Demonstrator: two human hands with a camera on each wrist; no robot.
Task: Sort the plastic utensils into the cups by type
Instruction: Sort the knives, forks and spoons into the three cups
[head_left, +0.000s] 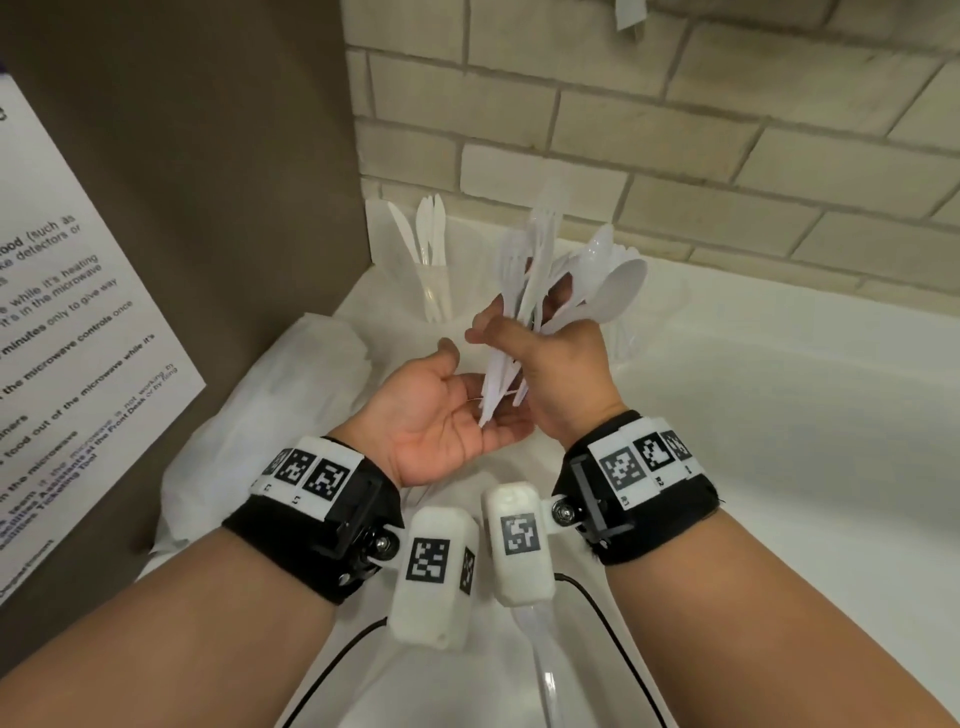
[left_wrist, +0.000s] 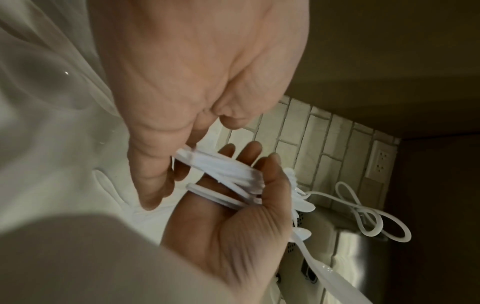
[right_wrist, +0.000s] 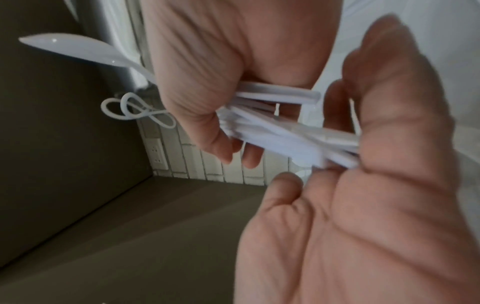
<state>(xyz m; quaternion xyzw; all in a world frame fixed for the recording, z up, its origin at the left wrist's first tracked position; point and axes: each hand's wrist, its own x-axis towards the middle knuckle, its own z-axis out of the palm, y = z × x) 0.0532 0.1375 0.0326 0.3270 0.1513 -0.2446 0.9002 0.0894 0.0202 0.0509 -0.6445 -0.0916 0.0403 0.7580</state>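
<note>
I hold a mixed bundle of white plastic utensils (head_left: 540, 312) in my right hand (head_left: 561, 374), fingers and thumb curled round the handles, heads fanned upward. My left hand (head_left: 441, 415) lies palm-up just below, fingers loosely spread; the handle ends rest on its fingers. The bundle sits above the white counter (head_left: 779, 415), near a clear cup (head_left: 434, 291) that already contains knives.

Hazards, as I judge them:

1. Slippage. The handles are smooth and cross one another at angles. If I loosen the right-hand grip to extract one piece, neighbours may slide out and scatter on the counter.
2. Snagging. Fork tines appear interleaved with spoon bowls at the top. Pulling one item can drag another with it.
3. Mis-sorting. All pieces are the same white, and the handles look alike in both wrist views. Selecting by handle end alone risks placing the wrong type in a cup.
4. Tipping. The cup looks light, with tall contents; a knock from the bundle could topple it.

Other cups are partly hidden behind the bundle; I cannot tell their contents.
</note>
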